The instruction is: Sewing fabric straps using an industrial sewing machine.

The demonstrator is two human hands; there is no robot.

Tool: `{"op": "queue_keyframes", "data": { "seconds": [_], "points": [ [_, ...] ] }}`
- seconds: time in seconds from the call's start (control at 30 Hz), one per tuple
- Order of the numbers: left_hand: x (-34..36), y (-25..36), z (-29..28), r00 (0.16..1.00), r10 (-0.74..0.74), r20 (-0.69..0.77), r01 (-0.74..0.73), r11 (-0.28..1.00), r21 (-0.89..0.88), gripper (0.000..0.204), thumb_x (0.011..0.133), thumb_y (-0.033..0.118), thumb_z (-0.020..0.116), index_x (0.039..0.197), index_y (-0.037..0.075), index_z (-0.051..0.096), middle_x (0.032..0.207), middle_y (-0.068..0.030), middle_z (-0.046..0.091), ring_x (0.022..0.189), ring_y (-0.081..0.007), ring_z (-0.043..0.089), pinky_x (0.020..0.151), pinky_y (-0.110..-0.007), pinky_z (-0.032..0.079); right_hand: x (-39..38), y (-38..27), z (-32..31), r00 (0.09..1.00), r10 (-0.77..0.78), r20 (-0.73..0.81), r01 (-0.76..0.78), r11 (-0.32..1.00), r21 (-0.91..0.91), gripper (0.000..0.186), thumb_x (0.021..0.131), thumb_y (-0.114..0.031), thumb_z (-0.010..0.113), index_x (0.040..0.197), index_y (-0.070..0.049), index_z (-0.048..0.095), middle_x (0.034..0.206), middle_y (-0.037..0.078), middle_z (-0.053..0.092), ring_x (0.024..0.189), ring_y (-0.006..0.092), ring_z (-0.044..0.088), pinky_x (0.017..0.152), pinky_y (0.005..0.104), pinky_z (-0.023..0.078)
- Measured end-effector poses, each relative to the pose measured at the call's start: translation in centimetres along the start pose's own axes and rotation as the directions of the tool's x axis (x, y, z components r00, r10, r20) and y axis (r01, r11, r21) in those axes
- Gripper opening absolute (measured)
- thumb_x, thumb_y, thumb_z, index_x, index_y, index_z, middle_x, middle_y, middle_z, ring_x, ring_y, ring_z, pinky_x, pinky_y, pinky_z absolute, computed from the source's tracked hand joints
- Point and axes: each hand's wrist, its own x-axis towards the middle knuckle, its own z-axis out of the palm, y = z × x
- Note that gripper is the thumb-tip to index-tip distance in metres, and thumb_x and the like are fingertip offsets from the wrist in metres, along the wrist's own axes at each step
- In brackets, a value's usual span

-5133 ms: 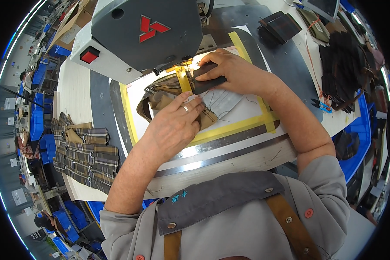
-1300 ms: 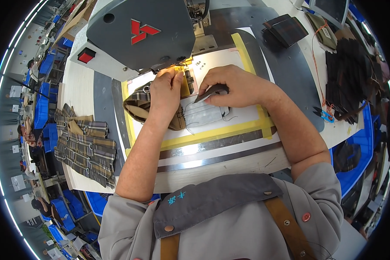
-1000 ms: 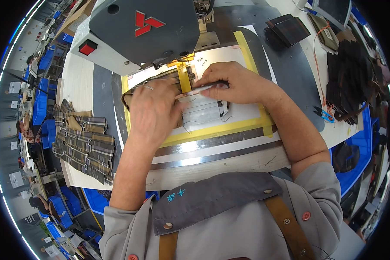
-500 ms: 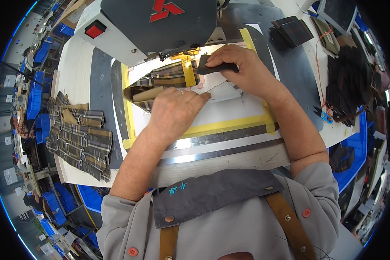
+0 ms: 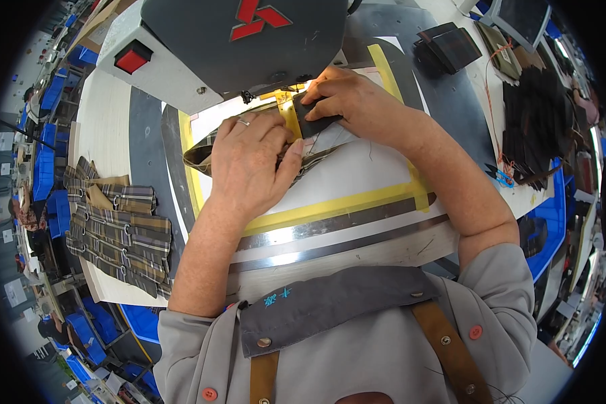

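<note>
Brown-and-black plaid fabric piece [image 5: 198, 156], looped like a pouch, is lying on the yellow-taped white sheet [image 5: 343, 185], its loop showing at nine o'clock from the sheet's middle. Half a second ago the loop was gaping wider; now the left hand [image 5: 249, 161] is spreading flat over it, fingers reaching toward twelve and the thumb parting toward two, and is covering most of the cloth.

The right hand [image 5: 363, 104], at two o'clock, is bending its fingers over a dark, flat, rectangular piece [image 5: 316, 126]. That piece was sitting higher and more aslant; now it is lying lower, at one o'clock, just beside the flat yellow strip [image 5: 287, 114] coming down from twelve. Whether the thumb is gripping it from beneath, I cannot tell.

The grey boxy machine head [image 5: 249, 54] is looming toward eleven and twelve, its light falling by the fingertips. Both hands now appear to be steadying material on opposite sides of the strip, so the work is seemingly passing from loose handling to careful lining-up; exact alignment is hiding under the fingers.
</note>
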Motion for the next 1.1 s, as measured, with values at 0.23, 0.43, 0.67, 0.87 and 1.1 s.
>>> {"op": "queue_keyframes", "data": {
  "seconds": [0.23, 0.43, 0.67, 0.87, 1.1],
  "points": [
    [0.2, -1.4, 1.2, 0.995, 0.065, 0.072, -0.068, 0.997, 0.033, 0.066, 0.093, 0.047, 0.064, 0.126, -0.011, 0.06, 0.133, -0.0283, 0.061, 0.121, -0.0407, 0.061, 0.114, -0.048, 0.041, 0.0, 0.1, 0.0, 0.999, -0.028, 0.037, 0.029, 0.999, -0.025, 0.029, 0.078, 0.005, 0.065, 0.1, -0.008, 0.08, 0.114, 0.004, 0.073, 0.12, 0.0236, 0.059, 0.107, 0.0366, 0.048],
    [0.3, -1.3, 0.7, 0.967, -0.07, 0.243, 0.071, 0.997, 0.005, 0.077, 0.084, 0.05, 0.069, 0.131, -0.009, 0.058, 0.136, -0.0368, 0.055, 0.124, -0.0432, 0.06, 0.114, -0.049, 0.042, 0.0, 0.3, 0.2, 0.999, -0.037, 0.023, 0.039, 0.997, -0.066, 0.028, 0.08, 0.002, 0.064, 0.101, -0.008, 0.08, 0.112, 0.005, 0.074, 0.121, 0.0235, 0.059, 0.108, 0.0368, 0.047],
    [0.1, -1.9, -0.6, 0.934, 0.1, 0.342, -0.12, 0.992, 0.039, 0.061, 0.08, 0.046, 0.067, 0.135, 0.02, 0.067, 0.142, -0.0345, 0.052, 0.127, -0.0433, 0.057, 0.117, -0.048, 0.038, 0.3, -0.4, 0.0, 0.998, -0.063, 0.01, 0.064, 0.989, -0.133, 0.022, 0.083, -0.004, 0.064, 0.098, -0.009, 0.08, 0.104, 0.002, 0.075, 0.115, 0.022, 0.062, 0.104, 0.0365, 0.048],
    [0.0, -2.2, -0.7, 0.928, 0.104, 0.358, -0.106, 0.994, -0.014, 0.061, 0.074, 0.041, 0.066, 0.131, 0.021, 0.071, 0.144, -0.0344, 0.051, 0.132, -0.042, 0.054, 0.12, -0.047, 0.034, 0.4, -0.4, 0.1, 0.998, -0.068, 0.01, 0.069, 0.987, -0.148, 0.02, 0.082, -0.006, 0.064, 0.095, -0.009, 0.079, 0.095, 0.001, 0.074, 0.107, 0.0217, 0.064, 0.099, 0.0375, 0.05],
    [-0.1, -1.8, -1.4, 0.898, 0.078, 0.433, -0.09, 0.996, 0.009, 0.065, 0.068, 0.034, 0.064, 0.132, 0.026, 0.071, 0.15, -0.0308, 0.048, 0.138, -0.0372, 0.051, 0.124, -0.053, 0.024, 1.0, -0.5, 0.1, 0.998, -0.056, -0.003, 0.055, 0.986, -0.155, 0.018, 0.08, -0.005, 0.065, 0.09, -0.007, 0.079, 0.084, 0.008, 0.074, 0.094, 0.0268, 0.069, 0.09, 0.0398, 0.054]
  ]
}}
